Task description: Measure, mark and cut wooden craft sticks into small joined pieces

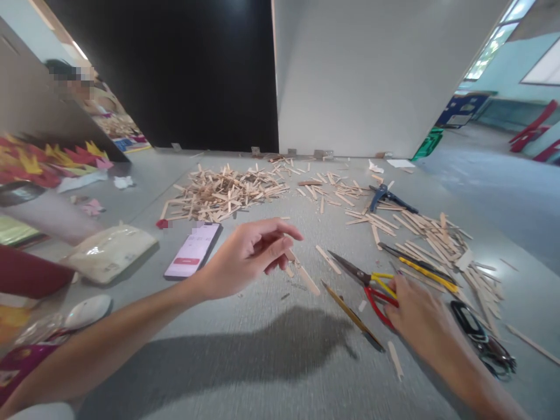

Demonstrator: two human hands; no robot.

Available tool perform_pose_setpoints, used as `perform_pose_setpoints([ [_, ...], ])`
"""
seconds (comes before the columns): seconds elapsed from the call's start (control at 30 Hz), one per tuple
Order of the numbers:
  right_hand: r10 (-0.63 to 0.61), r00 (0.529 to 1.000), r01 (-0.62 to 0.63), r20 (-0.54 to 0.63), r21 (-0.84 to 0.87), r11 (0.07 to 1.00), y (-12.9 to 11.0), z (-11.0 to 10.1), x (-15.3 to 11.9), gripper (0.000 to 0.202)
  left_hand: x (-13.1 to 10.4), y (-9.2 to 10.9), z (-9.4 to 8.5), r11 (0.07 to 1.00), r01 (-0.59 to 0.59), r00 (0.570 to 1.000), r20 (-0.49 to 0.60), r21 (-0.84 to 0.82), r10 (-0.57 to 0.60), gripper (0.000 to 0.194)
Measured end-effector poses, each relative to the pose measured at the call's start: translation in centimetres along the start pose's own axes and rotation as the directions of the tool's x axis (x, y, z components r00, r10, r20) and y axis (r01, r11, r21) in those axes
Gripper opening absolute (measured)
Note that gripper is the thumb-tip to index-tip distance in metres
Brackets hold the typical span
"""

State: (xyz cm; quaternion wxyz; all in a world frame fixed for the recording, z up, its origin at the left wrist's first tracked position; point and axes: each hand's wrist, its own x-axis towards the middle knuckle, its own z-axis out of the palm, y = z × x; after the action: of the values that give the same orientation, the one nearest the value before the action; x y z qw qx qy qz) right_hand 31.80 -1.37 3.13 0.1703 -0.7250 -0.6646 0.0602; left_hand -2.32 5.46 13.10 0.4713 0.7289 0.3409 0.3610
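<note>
One hand, scissors, illegible phone screen

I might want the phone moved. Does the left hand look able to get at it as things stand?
Likely yes: the phone lies screen up close by the left hand, with nothing resting on it; the hand would probably just have to draw back.

Both hands bare, w/ slim L fingers, L forearm & R forearm likewise uncovered
</note>
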Motion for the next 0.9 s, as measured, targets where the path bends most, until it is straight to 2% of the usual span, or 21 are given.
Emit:
perform_pose_setpoints([
  [0.07, 0.063, 0.998, -0.062, -0.001, 0.165, 0.984, -0.8, -0.2, 0.5, 0.015, 0.2, 0.6, -0.3, 0.999, -0.031, 1.0, 0.008, 0.032, 0.03, 0.014],
  [0.1, 0.06, 0.998, -0.063, 0.02, 0.301, 0.952, -1.4, -0.3, 0.4, 0.017, 0.3, 1.0, -0.5, 0.997, -0.05, 0.999, 0.008, 0.055, 0.05, 0.014],
  [0.13, 0.029, 0.997, -0.058, 0.071, 0.452, 0.89, -2.0, -0.4, 0.0, 0.02, 0.5, 1.3, -0.6, 0.995, -0.069, 0.998, 0.005, 0.077, 0.069, 0.015],
  [0.2, -0.064, 0.973, -0.115, 0.222, 0.708, 0.696, -3.3, -0.7, -1.3, 0.035, 0.8, 1.8, -0.7, 0.987, -0.109, 0.994, 0.009, 0.118, 0.109, 0.016],
  [0.3, -0.223, 0.869, -0.331, 0.441, 0.855, 0.399, -5.0, -0.7, -3.7, 0.073, 1.0, 2.0, -0.4, 0.976, -0.138, 0.99, 0.02, 0.17, 0.136, 0.02],
  [0.37, -0.304, 0.794, -0.451, 0.526, 0.845, 0.286, -5.9, -0.4, -4.8, 0.084, 1.1, 1.7, 0.0, 0.971, -0.138, 0.99, 0.033, 0.194, 0.134, 0.021],
  [0.47, -0.372, 0.694, -0.569, 0.617, 0.786, 0.243, -7.0, 0.4, -5.5, 0.083, 1.1, 1.0, 0.5, 0.967, -0.127, 0.991, 0.065, 0.22, 0.115, 0.023],
  [0.53, -0.388, 0.662, -0.593, 0.641, 0.765, 0.253, -7.2, 0.9, -5.8, 0.079, 1.1, 0.4, 0.8, 0.963, -0.122, 0.991, 0.075, 0.238, 0.107, 0.025],
  [0.57, -0.377, 0.659, -0.598, 0.651, 0.757, 0.261, -7.1, 0.9, -6.1, 0.074, 1.1, 0.2, 0.8, 0.961, -0.125, 0.991, 0.08, 0.246, 0.108, 0.025],
  [0.67, -0.262, 0.694, -0.625, 0.671, 0.742, 0.243, -6.6, 1.0, -6.7, 0.059, 1.2, -0.3, 0.9, 0.953, -0.136, 0.988, 0.104, 0.271, 0.111, 0.026],
  [0.73, -0.242, 0.699, -0.655, 0.673, 0.738, 0.164, -6.1, 1.2, -6.9, 0.068, 1.3, -0.4, 1.0, 0.95, -0.136, 0.987, 0.122, 0.28, 0.105, 0.026],
  [0.8, -0.295, 0.642, -0.716, 0.708, 0.691, 0.101, -5.7, 1.8, -6.9, 0.076, 1.3, -0.4, 1.0, 0.951, -0.13, 0.988, 0.121, 0.281, 0.099, 0.026],
  [0.83, -0.316, 0.621, -0.73, 0.717, 0.676, 0.099, -5.5, 2.2, -6.9, 0.076, 1.4, -0.4, 1.0, 0.953, -0.124, 0.989, 0.113, 0.278, 0.096, 0.025],
  [0.87, -0.32, 0.611, -0.733, 0.724, 0.67, 0.118, -5.4, 2.4, -7.1, 0.076, 1.4, -0.4, 1.0, 0.954, -0.118, 0.99, 0.101, 0.274, 0.094, 0.024],
  [0.9, -0.309, 0.633, -0.709, 0.71, 0.692, 0.137, -5.3, 2.4, -7.3, 0.075, 1.4, -0.4, 1.0, 0.957, -0.111, 0.992, 0.09, 0.269, 0.089, 0.023],
])
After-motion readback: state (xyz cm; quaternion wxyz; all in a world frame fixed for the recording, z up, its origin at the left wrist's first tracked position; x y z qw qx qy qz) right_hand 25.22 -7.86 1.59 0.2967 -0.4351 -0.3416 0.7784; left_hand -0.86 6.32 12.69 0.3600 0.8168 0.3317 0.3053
